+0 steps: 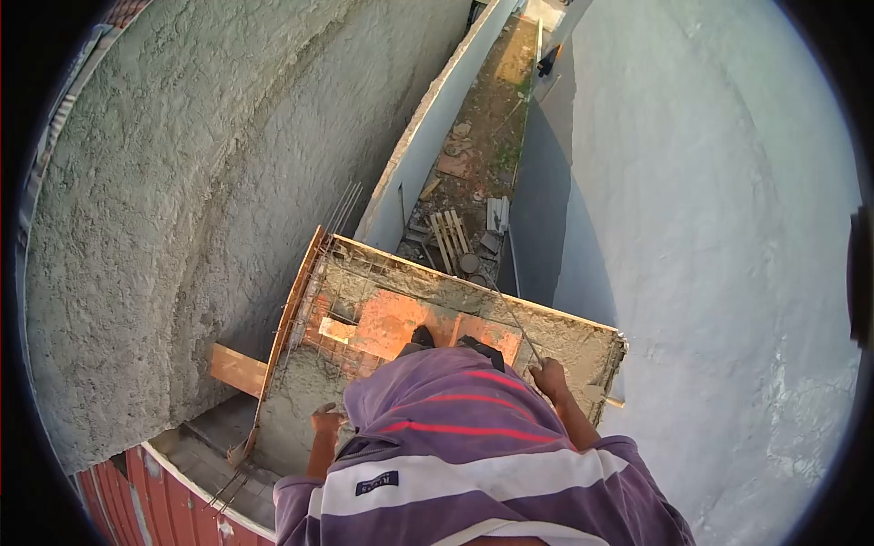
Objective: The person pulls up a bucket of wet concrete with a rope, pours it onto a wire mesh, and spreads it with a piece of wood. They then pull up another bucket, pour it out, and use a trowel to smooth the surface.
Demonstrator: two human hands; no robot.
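Observation:
Below me is a wooden-edged form with wet grey concrete along its sides and exposed rebar mesh at its left part. My feet are on orange-red boards in its middle. At the right, my right hand is closed on the end of a thin rod that slants up and left past the form's far edge. My left hand hangs over the concrete at the left, its fingers partly curled and apart, with nothing visible in it.
A rough grey wall rises at the left, a smoother pale wall at the right. Beyond the form's far edge lies a lower passage with wood pieces and rubble. Bare bars stick up at the far left corner. Red metal sheeting is at lower left.

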